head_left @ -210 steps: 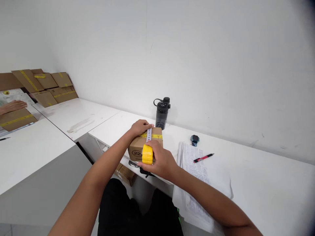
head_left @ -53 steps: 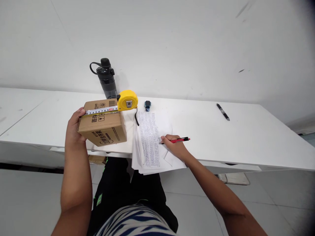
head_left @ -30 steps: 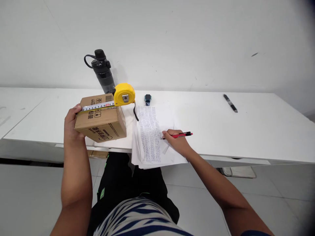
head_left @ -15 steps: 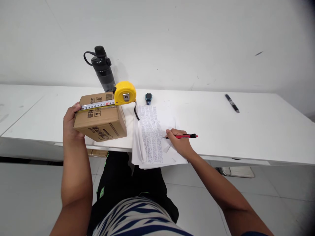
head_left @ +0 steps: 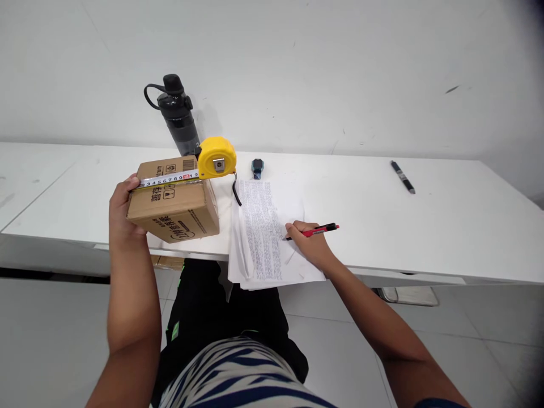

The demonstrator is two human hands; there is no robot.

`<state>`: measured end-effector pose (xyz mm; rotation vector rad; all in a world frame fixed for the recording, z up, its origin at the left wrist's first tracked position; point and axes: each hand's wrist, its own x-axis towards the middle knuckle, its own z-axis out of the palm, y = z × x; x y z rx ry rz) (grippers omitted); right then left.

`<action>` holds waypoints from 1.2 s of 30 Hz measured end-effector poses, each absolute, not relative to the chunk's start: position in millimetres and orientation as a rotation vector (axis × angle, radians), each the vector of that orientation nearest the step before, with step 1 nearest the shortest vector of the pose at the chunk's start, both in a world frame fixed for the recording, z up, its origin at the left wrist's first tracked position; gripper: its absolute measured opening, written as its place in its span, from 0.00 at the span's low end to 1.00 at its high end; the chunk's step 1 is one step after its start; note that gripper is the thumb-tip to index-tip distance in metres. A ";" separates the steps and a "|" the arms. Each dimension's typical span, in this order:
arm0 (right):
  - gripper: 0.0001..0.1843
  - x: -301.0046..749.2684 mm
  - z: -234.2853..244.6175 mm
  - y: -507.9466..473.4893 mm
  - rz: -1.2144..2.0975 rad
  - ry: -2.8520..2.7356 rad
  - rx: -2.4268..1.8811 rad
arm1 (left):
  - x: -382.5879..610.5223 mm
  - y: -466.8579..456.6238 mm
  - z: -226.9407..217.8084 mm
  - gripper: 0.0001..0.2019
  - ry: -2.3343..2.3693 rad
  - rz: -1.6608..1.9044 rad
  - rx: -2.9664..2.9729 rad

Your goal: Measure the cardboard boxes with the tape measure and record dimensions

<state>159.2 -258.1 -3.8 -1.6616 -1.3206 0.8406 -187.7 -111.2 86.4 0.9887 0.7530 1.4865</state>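
Note:
My left hand (head_left: 124, 211) grips the left side of a brown cardboard box (head_left: 187, 199), its thumb on top at the end of a tape measure's blade. That blade runs across the box to the yellow tape measure (head_left: 217, 157), whose case sits at the box's right edge with a black strap hanging from it. In my right hand (head_left: 310, 241) is a red and black pen (head_left: 319, 230), its tip at the paper. Beneath lies a stack of paper sheets (head_left: 263, 232), the top one covered with dense handwriting on its left part.
A dark water bottle (head_left: 179, 119) stands behind the box near the wall. Behind the papers lies a small digital watch (head_left: 257, 168). Another pen, black and grey (head_left: 402, 177), rests farther right on the white table (head_left: 450, 226). The table's front edge runs just above my lap.
The red pen in my right hand has tilted a little, its rear end now higher. The box and tape measure keep their place in my left hand; the view has shifted slightly.

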 end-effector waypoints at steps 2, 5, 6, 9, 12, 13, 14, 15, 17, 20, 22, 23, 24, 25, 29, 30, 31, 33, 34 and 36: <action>0.21 159.3 -4.2 -258.3 0.830 -1.310 -1.656 | -187.3 -111.2 86.3 0.06 0.740 1.492 0.997; 0.21 159.2 -3.9 -258.1 0.797 -1.275 -1.660 | -186.7 -111.6 86.3 0.06 0.746 1.493 0.998; 0.21 159.2 -3.7 -257.9 0.801 -1.271 -1.662 | -186.7 -111.9 86.2 0.06 0.750 1.493 0.999; 0.21 159.1 -2.7 -257.9 0.842 -1.287 -1.659 | -187.3 -112.7 85.7 0.05 0.743 1.497 1.001; 0.20 158.6 -2.2 -258.2 0.834 -1.265 -1.667 | -188.0 -113.6 85.1 0.05 0.730 1.507 0.983; 0.20 158.6 -2.2 -258.3 0.828 -1.257 -1.671 | -187.9 -113.8 85.0 0.05 0.731 1.507 0.974; 0.20 158.6 -2.4 -258.3 0.828 -1.259 -1.673 | -187.7 -114.0 85.2 0.04 0.732 1.508 0.964; 0.20 158.8 -2.6 -258.2 0.837 -1.270 -1.672 | -187.3 -114.2 85.5 0.04 0.734 1.510 0.953; 0.20 159.2 -3.3 -258.0 0.850 -1.295 -1.664 | -186.6 -114.9 86.7 0.06 0.741 1.513 0.930; 0.22 158.1 -3.2 -258.9 0.805 -1.290 -1.665 | -188.1 -118.0 88.8 0.09 0.809 1.531 0.865; 0.21 155.5 -3.5 -260.3 0.739 -1.307 -1.639 | -191.9 -121.5 89.3 0.12 0.872 1.529 0.817; 0.20 154.0 -4.5 -260.8 0.700 -1.325 -1.600 | -194.3 -123.3 88.9 0.14 0.900 1.531 0.792; 0.18 152.6 -6.6 -260.9 0.673 -1.376 -1.545 | -196.8 -124.9 88.1 0.15 0.922 1.533 0.768; 0.16 151.8 -9.8 -260.5 0.606 -1.436 -1.486 | -199.0 -126.1 87.0 0.17 0.936 1.537 0.745; 0.19 154.7 -31.5 -254.6 0.272 -1.459 -1.528 | -205.0 -129.3 82.9 0.23 0.912 1.524 0.722; 0.20 156.0 -37.3 -252.8 0.256 -1.472 -1.584 | -205.8 -130.1 82.1 0.23 0.895 1.521 0.730; 0.21 156.9 -42.0 -251.1 0.252 -1.503 -1.640 | -206.4 -131.1 81.5 0.23 0.881 1.520 0.737; 0.22 155.9 -44.7 -247.9 0.224 -1.612 -1.730 | -207.3 -132.7 80.4 0.22 0.862 1.526 0.749; 0.23 153.6 -40.8 -246.2 0.179 -1.666 -1.755 | -207.7 -133.1 79.9 0.21 0.858 1.529 0.755; 0.24 145.5 -20.3 -242.7 0.064 -1.734 -1.743 | -208.3 -133.2 79.4 0.20 0.856 1.526 0.774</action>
